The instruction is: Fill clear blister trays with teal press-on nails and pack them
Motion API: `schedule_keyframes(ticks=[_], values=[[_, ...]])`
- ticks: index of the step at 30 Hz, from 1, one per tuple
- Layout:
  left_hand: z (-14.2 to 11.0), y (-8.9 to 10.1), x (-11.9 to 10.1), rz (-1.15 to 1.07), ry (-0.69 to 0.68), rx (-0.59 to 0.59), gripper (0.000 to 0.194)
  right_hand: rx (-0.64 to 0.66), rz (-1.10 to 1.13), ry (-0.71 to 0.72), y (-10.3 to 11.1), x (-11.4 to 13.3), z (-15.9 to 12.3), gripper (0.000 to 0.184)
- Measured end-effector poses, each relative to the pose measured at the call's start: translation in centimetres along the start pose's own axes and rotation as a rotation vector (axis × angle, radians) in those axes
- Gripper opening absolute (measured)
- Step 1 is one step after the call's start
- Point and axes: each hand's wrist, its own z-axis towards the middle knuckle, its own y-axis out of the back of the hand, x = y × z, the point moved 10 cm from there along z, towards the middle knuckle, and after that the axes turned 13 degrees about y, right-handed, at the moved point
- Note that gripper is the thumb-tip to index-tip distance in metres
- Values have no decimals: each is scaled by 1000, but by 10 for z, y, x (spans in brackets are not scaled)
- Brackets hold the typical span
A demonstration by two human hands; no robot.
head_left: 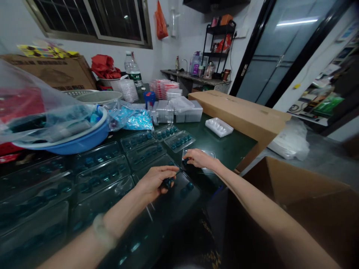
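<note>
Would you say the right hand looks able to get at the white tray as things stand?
Probably yes: the white tray lies a little beyond the right hand, and nothing seems to stand between them, though that hand is at a clear tray.

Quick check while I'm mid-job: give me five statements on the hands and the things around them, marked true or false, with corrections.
1. The right hand is at a clear tray. True.
2. The left hand is empty. False: the left hand holds at least one small dark piece.
3. A white tray lies beside the long cardboard box. True.
4. The blue basin is at the picture's right. False: the blue basin is at the left.
5. A pale bracelet circles the left wrist. True.
</note>
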Motion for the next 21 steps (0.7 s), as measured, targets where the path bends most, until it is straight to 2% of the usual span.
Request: schedule_keyframes(ticks=[5,11,15,21], values=[[29,-18,-25,356,-71,-69,42,13,35,68,0,-3,4,22],[52,-44,-30,701,-170,-34,21,33,59,131,-3,-6,6,19],[53,-52,-30,800,-206,7,25,36,41,117,-2,-7,5,17],[46,-55,-33,809,-235,41,26,30,-29,51,4,-3,4,13]])
